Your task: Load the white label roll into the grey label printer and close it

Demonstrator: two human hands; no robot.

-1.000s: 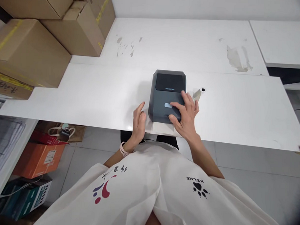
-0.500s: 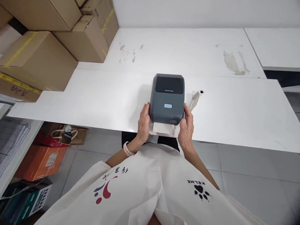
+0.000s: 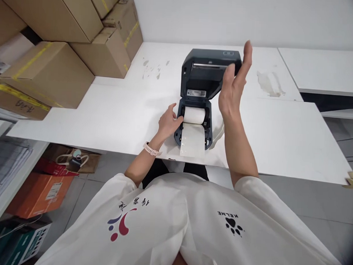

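Observation:
A dark grey label printer stands near the table's front edge, its lid swung up and tilted back. Inside sits a white label roll, and a strip of label paper runs from it out over the front. My left hand is at the printer's left side, fingers apart, its thumb touching the base's rim. At the raised lid's right edge is my right hand, fingers stretched upward and thumb apart against the lid's inner side. How firmly it presses is hard to see.
Cardboard boxes are stacked on the white table at the left. A pale strip lies right of the printer. Below left are an orange box and a paper bag. A white wall rises behind.
The printer's lid went from closed to raised, baring the label roll. My right hand moved up and away from me with the lid, while my left hand shifted slightly forward along the base.

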